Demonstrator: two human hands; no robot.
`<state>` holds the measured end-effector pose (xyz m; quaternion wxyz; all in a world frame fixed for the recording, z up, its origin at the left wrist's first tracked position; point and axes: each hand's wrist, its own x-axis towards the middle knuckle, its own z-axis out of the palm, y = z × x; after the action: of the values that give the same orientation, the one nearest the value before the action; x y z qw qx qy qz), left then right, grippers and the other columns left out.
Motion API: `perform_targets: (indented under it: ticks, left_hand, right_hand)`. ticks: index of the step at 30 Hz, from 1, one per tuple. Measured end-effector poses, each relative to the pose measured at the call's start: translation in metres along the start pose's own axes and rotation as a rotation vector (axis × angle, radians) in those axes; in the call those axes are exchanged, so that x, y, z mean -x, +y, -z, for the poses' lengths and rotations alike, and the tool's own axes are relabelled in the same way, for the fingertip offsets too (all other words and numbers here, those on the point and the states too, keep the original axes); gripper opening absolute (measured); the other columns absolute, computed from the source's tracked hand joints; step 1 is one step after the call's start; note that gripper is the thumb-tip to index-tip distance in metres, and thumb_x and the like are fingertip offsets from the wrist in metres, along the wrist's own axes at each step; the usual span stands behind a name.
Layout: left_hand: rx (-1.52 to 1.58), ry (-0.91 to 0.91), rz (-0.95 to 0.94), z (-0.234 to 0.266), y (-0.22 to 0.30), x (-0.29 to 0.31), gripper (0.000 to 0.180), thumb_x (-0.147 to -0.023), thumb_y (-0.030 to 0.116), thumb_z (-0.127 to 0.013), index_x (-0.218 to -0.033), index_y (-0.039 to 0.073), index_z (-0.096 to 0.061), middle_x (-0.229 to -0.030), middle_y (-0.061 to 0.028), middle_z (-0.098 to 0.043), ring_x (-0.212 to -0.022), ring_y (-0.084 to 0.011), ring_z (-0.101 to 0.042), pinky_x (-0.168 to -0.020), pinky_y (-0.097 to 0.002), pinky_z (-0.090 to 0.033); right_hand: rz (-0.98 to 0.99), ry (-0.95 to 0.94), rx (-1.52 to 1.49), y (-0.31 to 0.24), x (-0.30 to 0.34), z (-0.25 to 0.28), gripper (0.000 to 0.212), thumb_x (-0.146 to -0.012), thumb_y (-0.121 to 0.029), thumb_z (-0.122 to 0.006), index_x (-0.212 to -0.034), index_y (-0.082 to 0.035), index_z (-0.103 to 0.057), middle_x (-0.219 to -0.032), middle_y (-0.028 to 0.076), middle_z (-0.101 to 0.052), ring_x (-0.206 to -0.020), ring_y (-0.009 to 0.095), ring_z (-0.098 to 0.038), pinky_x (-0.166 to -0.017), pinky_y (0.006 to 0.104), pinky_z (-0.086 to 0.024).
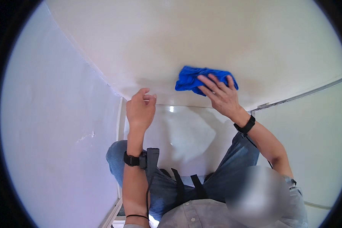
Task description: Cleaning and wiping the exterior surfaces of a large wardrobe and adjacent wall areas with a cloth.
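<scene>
A crumpled blue cloth (190,79) lies against the large cream panel (186,34) in front of me. My right hand (224,97) holds it there, pressing with outstretched fingers over its right part. The palm side and the cloth under it are hidden. To the left, my left hand (140,110) is raised near the lower edge of the same panel, apart from the cloth. Its fingers curl inward, and nothing shows in them.
A pale white wall (57,114) rises close on my left. On the right is another light panel (307,140), below a metal strip (304,93). Between my bent knees lies a glossy white surface (190,133). A cable hangs from the black device (152,157) on my left wrist.
</scene>
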<state>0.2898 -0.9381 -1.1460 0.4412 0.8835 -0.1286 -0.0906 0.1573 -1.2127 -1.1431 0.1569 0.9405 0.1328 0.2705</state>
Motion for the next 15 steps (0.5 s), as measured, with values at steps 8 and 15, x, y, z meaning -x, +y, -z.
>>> perform_targets:
  ticks: [8, 15]
  left_hand:
    - [-0.118, 0.022, -0.043, 0.006, 0.024, 0.02, 0.033, -0.091, 0.024, -0.07, -0.117, 0.003, -0.069, -0.093, -0.0128, -0.076, -0.082, -0.0297, -0.074, -0.076, -0.0399, -0.056]
    - [0.126, 0.351, -0.014, 0.032, 0.006, 0.029, 0.033, -0.092, 0.016, -0.069, -0.119, -0.002, -0.064, -0.09, -0.0123, -0.076, -0.079, -0.0187, -0.072, -0.071, -0.0315, -0.053]
  right_hand:
    - [0.198, -0.159, -0.072, -0.066, 0.003, -0.101, 0.049, -0.087, -0.017, -0.062, -0.136, -0.013, -0.062, -0.16, 0.004, -0.042, -0.141, 0.019, -0.043, -0.117, 0.0463, -0.029]
    - [0.707, -0.743, 0.16, -0.122, 0.054, -0.237, 0.047, -0.094, -0.021, -0.051, -0.14, -0.011, -0.059, -0.16, 0.006, -0.04, -0.15, 0.02, -0.03, -0.129, 0.0454, -0.012]
